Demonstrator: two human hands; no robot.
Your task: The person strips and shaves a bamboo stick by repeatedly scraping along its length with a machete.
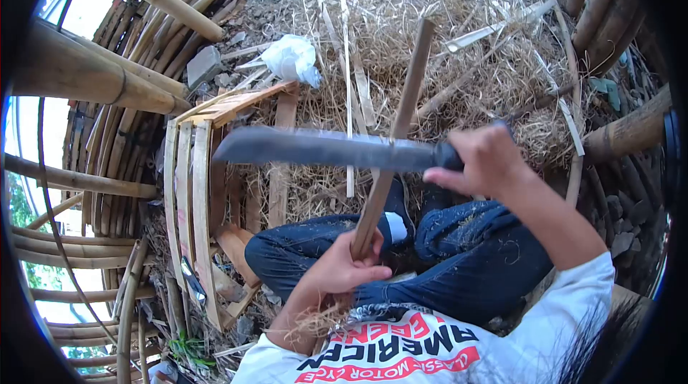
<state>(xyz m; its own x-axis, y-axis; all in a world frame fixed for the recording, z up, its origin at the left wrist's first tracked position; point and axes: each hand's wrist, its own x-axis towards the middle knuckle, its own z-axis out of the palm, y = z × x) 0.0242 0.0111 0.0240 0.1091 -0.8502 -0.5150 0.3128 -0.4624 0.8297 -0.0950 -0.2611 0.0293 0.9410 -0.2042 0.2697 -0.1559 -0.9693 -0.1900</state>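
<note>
machete (315,150) crosses the stick (413,83), right hand (486,158) curled around handle (448,157).

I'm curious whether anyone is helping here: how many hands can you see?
2: the right hand grips the machete, right of centre; the left hand holds the near end of the wooden stick, below centre. No others show.

Makeshift workshop: bamboo poles (93,83), heaped shavings (494,61).

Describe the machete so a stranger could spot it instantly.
Find the person's dark jeans. Above them in view, the right hand grips the machete, its blade crossing the brown stick. Unlike the pale strips nearby, it's broad and dark.
</note>
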